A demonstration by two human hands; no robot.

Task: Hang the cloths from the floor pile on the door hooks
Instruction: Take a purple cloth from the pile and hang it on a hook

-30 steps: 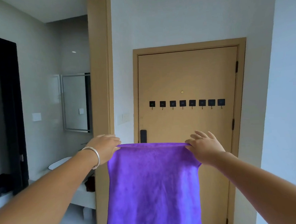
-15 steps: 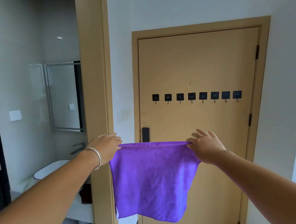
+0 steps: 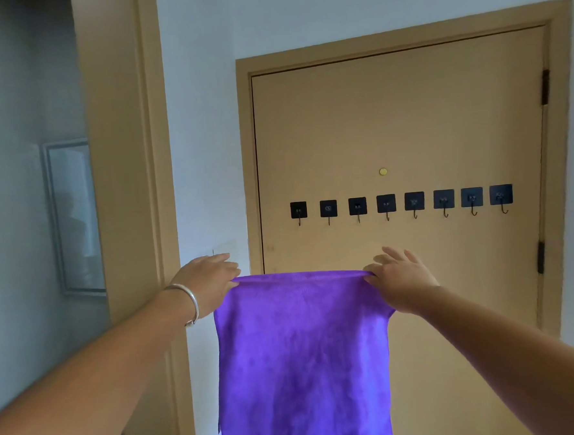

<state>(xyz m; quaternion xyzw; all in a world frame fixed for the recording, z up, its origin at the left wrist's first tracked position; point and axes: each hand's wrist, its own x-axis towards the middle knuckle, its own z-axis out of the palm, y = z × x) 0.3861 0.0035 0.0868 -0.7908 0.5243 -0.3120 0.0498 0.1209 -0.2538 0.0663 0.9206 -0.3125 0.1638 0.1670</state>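
Purple cloth (image 3: 302, 357) hanging below both grips, left hand (image 3: 207, 282) and right hand (image 3: 402, 281) pinching its top corners

Purple cloth (image 3: 302, 357): plush, solid violet, without visible pattern. It is being held spread flat in front of the door (image 3: 397, 126), its top edge being pulled taut and roughly level between two pinched upper corners; the body is hanging straight down, and its lower edge is being cut off by the bottom of the view.

Door hooks (image 3: 400, 203): eight, each a black square pad with a small metal hook below, being displayed in one even horizontal row across the tan door, above the cloth's top edge. All are hanging bare.
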